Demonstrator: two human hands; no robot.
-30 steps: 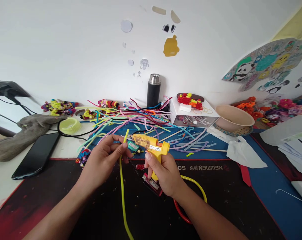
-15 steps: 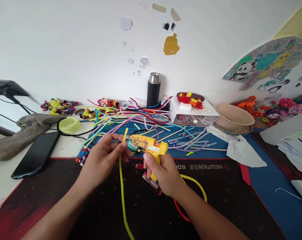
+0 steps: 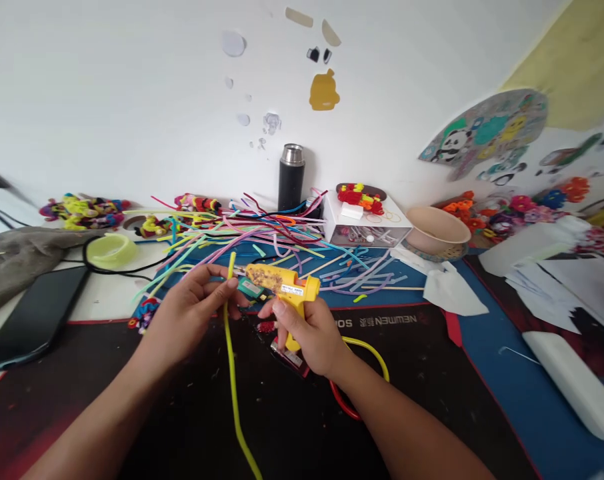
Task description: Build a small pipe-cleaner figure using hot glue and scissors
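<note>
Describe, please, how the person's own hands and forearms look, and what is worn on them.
The left hand and right hand are ungloved. No watch or bracelet shows at either wrist, and no ring is visible, though some fingers are partly hidden. The left forearm and right forearm show no sleeve.

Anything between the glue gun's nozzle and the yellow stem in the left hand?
Nothing visible. The nozzle of the glue gun in the right hand sits by the yellow stem near its top; contact can't be told. The left hand pinches it just below.
</note>
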